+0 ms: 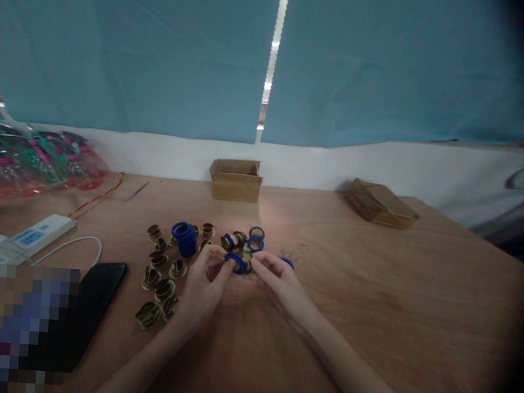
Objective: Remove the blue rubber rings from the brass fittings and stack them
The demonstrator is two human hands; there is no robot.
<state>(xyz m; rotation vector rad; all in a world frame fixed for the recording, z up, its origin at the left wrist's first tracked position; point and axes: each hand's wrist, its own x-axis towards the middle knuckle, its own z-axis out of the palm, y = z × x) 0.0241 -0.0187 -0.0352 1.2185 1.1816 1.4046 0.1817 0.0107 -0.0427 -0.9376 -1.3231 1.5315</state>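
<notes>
My left hand pinches a blue ring between thumb and fingers. Facing it, my right hand has thumb and fingers closed on a brass-coloured piece that touches or nearly touches the ring. Just behind the hands lie brass pieces with blue rings. Another blue ring is partly hidden behind my right hand. A stack of blue rings stands to the left, among several loose brass pieces. Small clear bits are scattered at the right.
An open cardboard box stands at the back, and a flattened one lies back right. On the left are a power strip, a white cable, a dark phone-like slab and plastic-wrapped items.
</notes>
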